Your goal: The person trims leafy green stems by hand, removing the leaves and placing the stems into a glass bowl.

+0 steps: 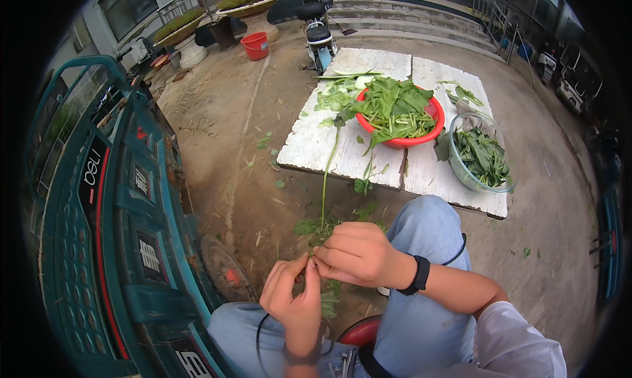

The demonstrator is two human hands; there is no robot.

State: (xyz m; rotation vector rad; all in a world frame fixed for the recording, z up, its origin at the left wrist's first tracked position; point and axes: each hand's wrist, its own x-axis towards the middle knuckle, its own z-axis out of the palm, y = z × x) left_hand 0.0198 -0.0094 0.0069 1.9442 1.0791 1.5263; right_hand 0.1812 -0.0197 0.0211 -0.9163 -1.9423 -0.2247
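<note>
Over my lap, my left hand [293, 296] and my right hand [355, 252] meet, with thumbs and fingertips pinched together on a thin green stem [326, 187]. The stem reaches up from my fingers toward the low white table, with a large leaf at its far end. My fingers hide the pinched part. Beyond my hands on the table, a red plastic colander [403, 143] holds a heap of leafy greens [398, 101]. To its right, a clear bowl [464, 174] contains darker green leaves [484, 155].
Cut pale green pieces [336, 96] lie on the white table [303, 144]. A teal cargo tricycle [131, 246] stands close on my left. Leaf scraps lie on the ground before me. Farther back are a red bucket [255, 46], a parked scooter [320, 39] and steps [408, 23].
</note>
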